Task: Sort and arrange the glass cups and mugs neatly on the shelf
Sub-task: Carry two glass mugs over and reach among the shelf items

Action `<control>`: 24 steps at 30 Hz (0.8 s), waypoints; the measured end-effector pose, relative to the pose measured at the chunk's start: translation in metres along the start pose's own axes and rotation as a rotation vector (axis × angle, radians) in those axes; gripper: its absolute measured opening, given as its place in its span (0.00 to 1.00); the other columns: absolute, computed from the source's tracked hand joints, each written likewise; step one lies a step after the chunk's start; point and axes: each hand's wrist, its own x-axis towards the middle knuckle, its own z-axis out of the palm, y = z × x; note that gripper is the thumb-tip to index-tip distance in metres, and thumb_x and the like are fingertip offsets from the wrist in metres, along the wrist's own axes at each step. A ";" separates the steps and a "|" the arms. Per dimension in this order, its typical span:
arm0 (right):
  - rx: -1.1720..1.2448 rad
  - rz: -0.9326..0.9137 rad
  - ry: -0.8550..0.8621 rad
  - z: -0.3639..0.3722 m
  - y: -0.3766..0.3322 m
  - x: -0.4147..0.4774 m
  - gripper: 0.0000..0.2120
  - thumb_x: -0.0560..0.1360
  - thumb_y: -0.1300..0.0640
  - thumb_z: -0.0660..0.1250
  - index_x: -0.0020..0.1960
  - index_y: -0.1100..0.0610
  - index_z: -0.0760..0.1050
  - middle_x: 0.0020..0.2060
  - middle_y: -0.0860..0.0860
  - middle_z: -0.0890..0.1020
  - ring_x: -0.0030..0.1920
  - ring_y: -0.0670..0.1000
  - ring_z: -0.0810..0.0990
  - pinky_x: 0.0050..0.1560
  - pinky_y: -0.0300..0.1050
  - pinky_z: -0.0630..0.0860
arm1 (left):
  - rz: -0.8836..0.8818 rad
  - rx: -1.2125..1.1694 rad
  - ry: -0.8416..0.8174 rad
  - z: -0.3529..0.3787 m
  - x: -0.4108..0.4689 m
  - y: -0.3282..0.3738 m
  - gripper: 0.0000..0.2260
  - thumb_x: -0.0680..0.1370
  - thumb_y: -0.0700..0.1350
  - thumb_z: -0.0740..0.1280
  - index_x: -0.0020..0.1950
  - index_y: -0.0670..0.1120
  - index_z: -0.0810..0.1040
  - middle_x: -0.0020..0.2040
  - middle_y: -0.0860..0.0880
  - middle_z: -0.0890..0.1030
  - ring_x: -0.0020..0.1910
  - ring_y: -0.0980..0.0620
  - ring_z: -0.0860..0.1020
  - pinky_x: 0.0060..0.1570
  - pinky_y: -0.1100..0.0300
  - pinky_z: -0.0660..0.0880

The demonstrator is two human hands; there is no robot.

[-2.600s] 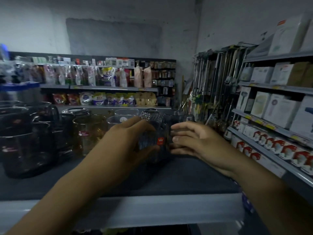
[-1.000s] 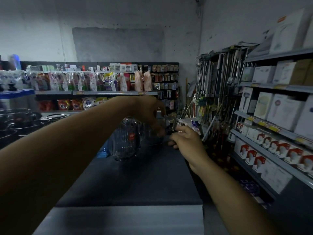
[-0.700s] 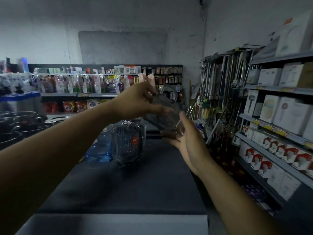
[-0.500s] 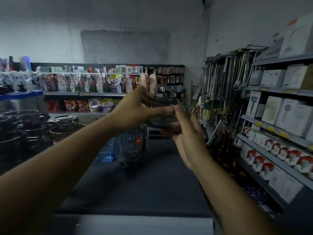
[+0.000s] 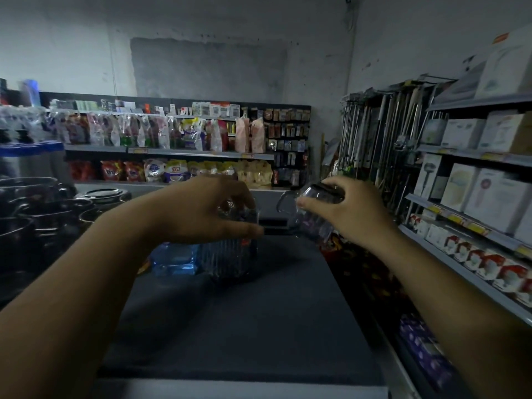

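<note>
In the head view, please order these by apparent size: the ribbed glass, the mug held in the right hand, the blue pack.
1. ribbed glass and held mug: look about alike, both partly covered, so not ranked.
2. blue pack: smallest, though partly hidden.

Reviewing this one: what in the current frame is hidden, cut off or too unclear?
Head view only:
- ribbed glass mug: rim hidden under the left hand gripping it.
- clear glass mug: blurred, partly covered by the right hand holding it.
- blue object beside the ribbed glass mug: partly behind the left forearm; kind unclear.
- dark pots: cut by the left edge, too dim for detail.
</note>
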 end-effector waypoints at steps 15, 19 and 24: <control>-0.326 0.106 -0.251 0.053 -0.028 0.001 0.48 0.66 0.26 0.69 0.74 0.55 0.62 0.66 0.56 0.73 0.60 0.57 0.77 0.56 0.54 0.79 | -0.103 0.051 -0.163 0.001 -0.004 0.006 0.37 0.67 0.66 0.77 0.72 0.61 0.68 0.67 0.58 0.73 0.62 0.54 0.75 0.64 0.53 0.74; 0.078 0.254 -0.332 0.051 -0.013 -0.020 0.54 0.68 0.40 0.77 0.81 0.51 0.47 0.70 0.49 0.72 0.63 0.51 0.74 0.58 0.45 0.73 | -0.130 0.034 -0.185 -0.001 -0.005 0.001 0.42 0.64 0.67 0.77 0.74 0.62 0.64 0.70 0.59 0.73 0.67 0.54 0.73 0.68 0.51 0.72; 0.091 0.175 -0.142 0.059 -0.005 -0.033 0.38 0.68 0.38 0.78 0.69 0.50 0.65 0.53 0.43 0.80 0.48 0.44 0.79 0.44 0.40 0.73 | -0.156 -0.003 -0.175 -0.002 -0.005 -0.004 0.43 0.62 0.68 0.78 0.73 0.63 0.66 0.69 0.58 0.75 0.63 0.55 0.75 0.65 0.53 0.73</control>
